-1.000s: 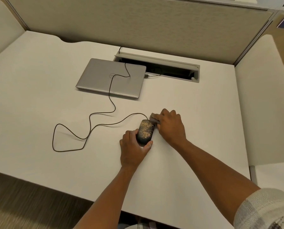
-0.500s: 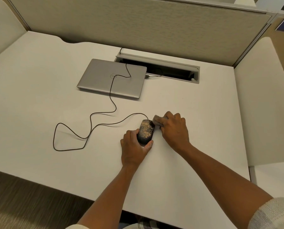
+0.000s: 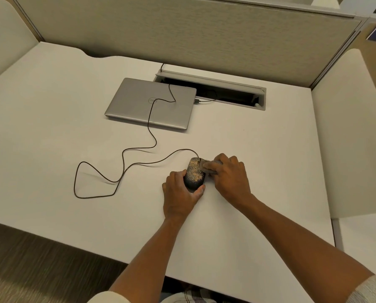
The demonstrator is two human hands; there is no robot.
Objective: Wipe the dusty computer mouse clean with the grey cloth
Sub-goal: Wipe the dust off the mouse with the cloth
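Wiping has barely begun: the mouse (image 3: 194, 174) is dusty all over, steadied by the left hand (image 3: 179, 193) gripping its near end, while the right hand (image 3: 230, 178) pinches the grey cloth (image 3: 205, 166) against its far right side.

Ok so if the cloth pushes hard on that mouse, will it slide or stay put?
The mouse would probably skid on the smooth desk; it looks small and light. The left hand grips its rear, which should brace it. Its thin cable lies slack, so it likely won't resist. The right hand presses the grey cloth against its front right.
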